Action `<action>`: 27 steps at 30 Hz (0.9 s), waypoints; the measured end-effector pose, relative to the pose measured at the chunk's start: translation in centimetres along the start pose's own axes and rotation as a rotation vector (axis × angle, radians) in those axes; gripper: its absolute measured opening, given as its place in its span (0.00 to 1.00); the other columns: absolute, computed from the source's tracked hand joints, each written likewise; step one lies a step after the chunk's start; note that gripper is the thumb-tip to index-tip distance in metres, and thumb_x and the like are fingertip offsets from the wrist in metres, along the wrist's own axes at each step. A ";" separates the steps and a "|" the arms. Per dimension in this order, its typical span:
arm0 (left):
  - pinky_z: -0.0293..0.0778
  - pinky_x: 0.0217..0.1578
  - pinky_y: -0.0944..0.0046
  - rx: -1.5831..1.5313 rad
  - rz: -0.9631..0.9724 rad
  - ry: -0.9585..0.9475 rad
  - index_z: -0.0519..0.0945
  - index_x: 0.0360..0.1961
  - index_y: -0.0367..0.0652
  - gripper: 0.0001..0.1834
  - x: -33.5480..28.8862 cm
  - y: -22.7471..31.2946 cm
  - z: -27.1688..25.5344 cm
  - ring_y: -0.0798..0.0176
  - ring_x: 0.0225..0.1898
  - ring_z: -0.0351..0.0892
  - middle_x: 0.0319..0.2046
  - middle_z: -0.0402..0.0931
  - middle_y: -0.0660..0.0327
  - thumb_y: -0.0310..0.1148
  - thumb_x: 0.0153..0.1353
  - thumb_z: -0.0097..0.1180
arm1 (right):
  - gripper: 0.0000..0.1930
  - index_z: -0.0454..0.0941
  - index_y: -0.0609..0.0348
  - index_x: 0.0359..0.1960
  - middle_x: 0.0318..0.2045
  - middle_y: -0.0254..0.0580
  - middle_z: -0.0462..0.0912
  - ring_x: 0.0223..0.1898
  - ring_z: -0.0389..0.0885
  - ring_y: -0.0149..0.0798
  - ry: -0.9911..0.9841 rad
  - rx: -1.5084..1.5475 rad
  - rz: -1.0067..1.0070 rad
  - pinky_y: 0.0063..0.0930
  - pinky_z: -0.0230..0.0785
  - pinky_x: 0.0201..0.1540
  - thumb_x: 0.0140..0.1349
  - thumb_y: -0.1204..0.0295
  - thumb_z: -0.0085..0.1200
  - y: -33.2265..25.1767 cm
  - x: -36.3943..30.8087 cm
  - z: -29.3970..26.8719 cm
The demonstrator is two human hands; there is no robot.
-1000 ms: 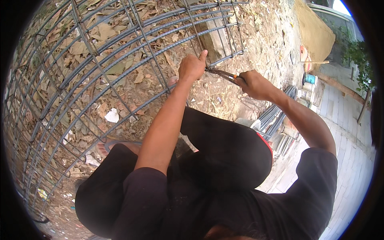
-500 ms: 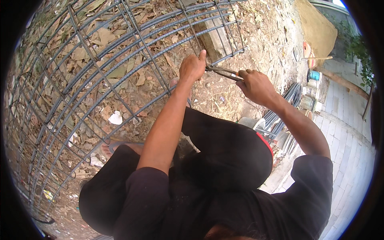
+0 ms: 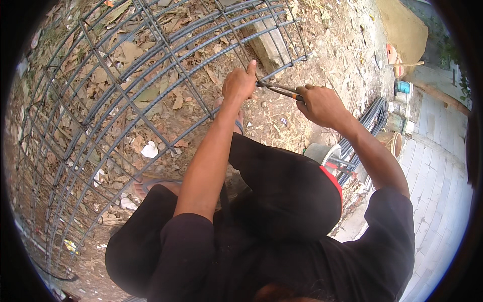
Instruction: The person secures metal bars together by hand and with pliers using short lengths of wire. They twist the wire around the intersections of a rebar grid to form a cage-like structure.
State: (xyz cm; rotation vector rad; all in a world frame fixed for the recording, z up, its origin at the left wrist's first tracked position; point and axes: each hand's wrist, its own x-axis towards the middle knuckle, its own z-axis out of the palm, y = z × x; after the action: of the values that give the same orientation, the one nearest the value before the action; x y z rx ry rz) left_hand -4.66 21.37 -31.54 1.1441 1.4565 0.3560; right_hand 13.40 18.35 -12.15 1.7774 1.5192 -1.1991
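A cage of ribbed steel rebar (image 3: 195, 53) lies across the leafy ground at the left and top. My left hand (image 3: 238, 85) is closed at a lower long bar near the cage's right end, thumb pointing up; the fingertips are hidden, but the fist appears to wrap round the bar. My right hand (image 3: 322, 104) grips the handles of long steel pincers (image 3: 282, 90). Their jaws meet the rebar right beside my left hand. Any wire in the jaws is too small to make out.
A concrete block (image 3: 269, 46) lies under the cage's end. To the right are a grey bucket (image 3: 318, 152), a bundle of dark rods (image 3: 370, 123), several containers and a pale block wall (image 3: 432, 186). My bent knee (image 3: 297, 196) is below the pincers.
The pincers' handles have come closer together in my right hand. Both hands stay at the same spot on the cage, while the whole view has shifted slightly.
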 end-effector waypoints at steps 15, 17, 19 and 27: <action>0.76 0.36 0.49 -0.165 0.221 0.017 0.85 0.32 0.34 0.26 -7.5 0.3 -0.9 0.44 0.29 0.84 0.22 0.82 0.45 0.50 0.70 0.55 | 0.29 0.66 0.63 0.71 0.53 0.50 0.84 0.53 0.84 0.43 -0.028 0.961 -0.204 0.38 0.80 0.56 0.74 0.61 0.55 7.6 -0.1 10.9; 0.78 0.31 0.56 -0.139 0.165 -0.086 0.85 0.38 0.30 0.26 -7.8 -1.2 0.8 0.53 0.28 0.86 0.27 0.84 0.48 0.48 0.71 0.55 | 0.27 0.69 0.62 0.70 0.52 0.50 0.85 0.53 0.85 0.43 -0.148 1.149 -0.274 0.37 0.80 0.58 0.74 0.64 0.55 9.7 -0.5 12.3; 0.80 0.26 0.63 -0.112 0.112 -0.180 0.84 0.43 0.27 0.26 -8.3 -2.9 1.8 0.62 0.27 0.87 0.31 0.86 0.51 0.47 0.72 0.56 | 0.26 0.70 0.60 0.69 0.51 0.51 0.86 0.54 0.84 0.41 -0.111 1.096 -0.150 0.37 0.80 0.55 0.73 0.63 0.55 12.5 -0.3 14.0; 0.81 0.26 0.65 -0.007 0.046 -0.305 0.83 0.48 0.26 0.26 -9.7 -4.7 0.0 0.61 0.28 0.87 0.35 0.86 0.50 0.46 0.72 0.56 | 0.33 0.70 0.60 0.67 0.63 0.54 0.72 0.63 0.71 0.58 0.900 0.259 -0.019 0.46 0.67 0.64 0.63 0.61 0.65 9.4 2.9 18.4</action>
State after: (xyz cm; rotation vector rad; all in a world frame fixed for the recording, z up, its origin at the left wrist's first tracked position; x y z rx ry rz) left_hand -8.32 11.49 -29.51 1.1715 1.1633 0.2072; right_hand 16.99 2.29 -24.99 2.6960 1.8829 -0.6120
